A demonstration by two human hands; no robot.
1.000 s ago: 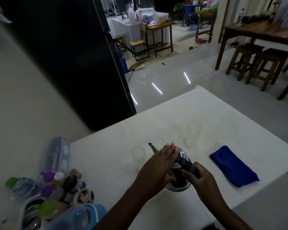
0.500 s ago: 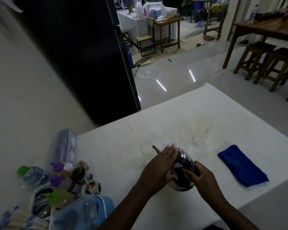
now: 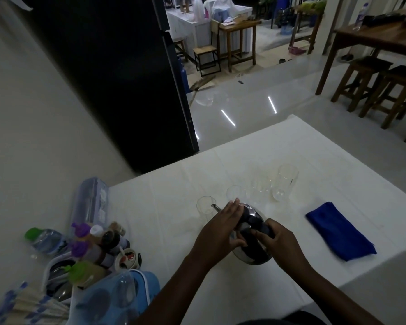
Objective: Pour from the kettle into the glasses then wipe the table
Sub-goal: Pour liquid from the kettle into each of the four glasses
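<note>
A shiny steel kettle (image 3: 253,255) with a dark handle is tilted above the white table (image 3: 164,207), its thin spout pointing left toward the leftmost clear glass (image 3: 205,207). My right hand (image 3: 275,240) grips the handle. My left hand (image 3: 220,228) lies flat over the lid and the kettle's left side. Three more clear glasses stand in a row behind: one (image 3: 235,193), a second (image 3: 260,187) and a tall one (image 3: 286,181). A folded blue cloth (image 3: 339,233) lies to the right of the kettle.
At the table's left end stand a clear plastic container (image 3: 89,202), bottles with purple and green caps (image 3: 80,231), a small bowl (image 3: 126,258) and a blue tub (image 3: 117,296). A black fridge (image 3: 117,73) rises behind. Wooden stools (image 3: 380,90) stand far right.
The view has shifted so the table sits further right and lower. Both hands stay on the kettle, and its spout has come close to the leftmost glass.
</note>
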